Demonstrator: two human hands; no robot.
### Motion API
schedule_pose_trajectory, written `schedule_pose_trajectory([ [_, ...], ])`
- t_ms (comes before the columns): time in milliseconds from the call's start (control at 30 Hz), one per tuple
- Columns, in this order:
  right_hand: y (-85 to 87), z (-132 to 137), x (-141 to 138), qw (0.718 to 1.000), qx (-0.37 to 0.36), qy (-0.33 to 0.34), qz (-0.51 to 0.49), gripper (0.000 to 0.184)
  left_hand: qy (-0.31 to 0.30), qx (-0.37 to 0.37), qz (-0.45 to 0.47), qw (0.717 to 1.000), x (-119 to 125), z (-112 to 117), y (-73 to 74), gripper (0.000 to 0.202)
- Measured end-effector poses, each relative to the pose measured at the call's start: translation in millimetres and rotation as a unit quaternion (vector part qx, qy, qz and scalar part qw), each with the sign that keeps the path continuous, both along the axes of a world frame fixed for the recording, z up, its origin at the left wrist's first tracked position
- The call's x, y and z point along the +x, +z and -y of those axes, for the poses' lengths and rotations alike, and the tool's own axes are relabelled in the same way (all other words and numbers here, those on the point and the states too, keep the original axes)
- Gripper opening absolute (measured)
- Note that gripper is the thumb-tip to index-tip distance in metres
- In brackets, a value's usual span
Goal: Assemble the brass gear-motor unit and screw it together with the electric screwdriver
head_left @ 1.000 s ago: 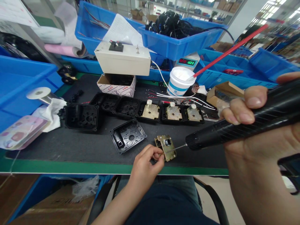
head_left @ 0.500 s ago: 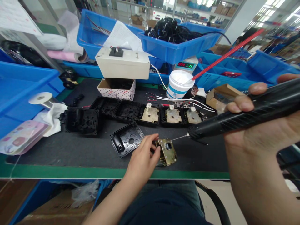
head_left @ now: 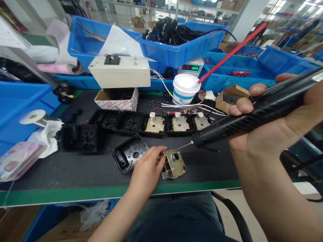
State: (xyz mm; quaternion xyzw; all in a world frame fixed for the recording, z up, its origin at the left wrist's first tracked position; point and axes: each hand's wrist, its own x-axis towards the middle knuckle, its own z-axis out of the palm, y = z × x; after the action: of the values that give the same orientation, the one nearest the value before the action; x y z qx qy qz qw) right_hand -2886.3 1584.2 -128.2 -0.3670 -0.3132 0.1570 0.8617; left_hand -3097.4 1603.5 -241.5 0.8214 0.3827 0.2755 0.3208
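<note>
Our left hand [head_left: 147, 168] pinched the left edge of the brass-coloured metal plate [head_left: 174, 164]. It tipped the plate up off the black mat [head_left: 88, 164] near the bench front, just beside an empty black housing [head_left: 130, 153], so that its face met the tool. Our right hand [head_left: 272, 134] was wrapped around the electric screwdriver [head_left: 252, 116], whose thin bit [head_left: 184, 145] slanted down to the plate's top edge; we could not tell whether it touched.

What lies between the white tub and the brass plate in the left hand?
In the head view: loose wires, then a black housing with a brass insert, then the screwdriver bit over the dark mat.
</note>
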Motion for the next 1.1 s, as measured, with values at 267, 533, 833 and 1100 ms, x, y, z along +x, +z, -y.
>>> schedule_pose_trajectory([
  [267, -2.2, -9, -11, 0.999, -0.023, 0.041, 0.002, 0.031, 0.004, -0.034, 0.015, 0.999, 2, 1, -1.2, 0.017],
  [533, -2.4, -12, -8, 1.0, -0.026, 0.017, -0.004, 0.03, 0.005, -0.042, 0.024, 0.999, 2, 1, -1.8, 0.018],
  [833, -3.2, -11, -7, 0.998, -0.031, 0.041, -0.021, 0.033, 0.006, -0.048, 0.025, 0.999, 2, 2, -2.5, 0.017],
  [1100, -3.1, -13, -11, 0.999, -0.018, 0.047, -0.018, 0.039, 0.006, -0.044, 0.02, 0.999, 3, 2, -1.5, 0.016],
])
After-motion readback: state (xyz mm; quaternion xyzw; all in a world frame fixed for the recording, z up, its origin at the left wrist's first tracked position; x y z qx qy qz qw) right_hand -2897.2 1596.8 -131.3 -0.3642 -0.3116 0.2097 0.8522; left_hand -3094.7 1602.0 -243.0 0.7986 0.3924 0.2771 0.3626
